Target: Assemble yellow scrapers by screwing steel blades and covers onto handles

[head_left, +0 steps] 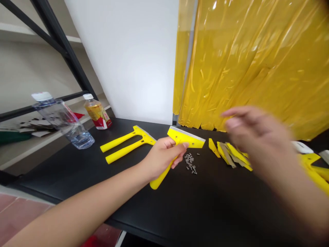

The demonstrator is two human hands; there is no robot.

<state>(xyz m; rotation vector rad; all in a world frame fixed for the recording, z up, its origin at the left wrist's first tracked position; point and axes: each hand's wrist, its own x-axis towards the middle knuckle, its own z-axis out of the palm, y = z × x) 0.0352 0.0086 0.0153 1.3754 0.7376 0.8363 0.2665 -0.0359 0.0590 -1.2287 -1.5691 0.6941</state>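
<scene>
My left hand (169, 152) is wrapped round the handle of a yellow scraper (189, 139), whose wide head with a metal blade edge points away from me. The thumb presses near the base of the head, where two small holes show. My right hand (254, 133) is raised above the right side of the table, smeared by motion; whether it holds anything cannot be made out. Beneath the scraper head lies a small heap of screws (190, 163). Yellow blade covers and greyish strips (231, 154) lie in a loose pile near my right hand, partly hidden by it.
Two more yellow scrapers (123, 142) lie on the black table (144, 212) at left. A clear water bottle (66, 120) and a smaller drink bottle (97, 111) stand behind them. Yellow handles (315, 171) lie at far right. A white panel (133, 61) and yellow plastic sheeting (246, 61) border the back.
</scene>
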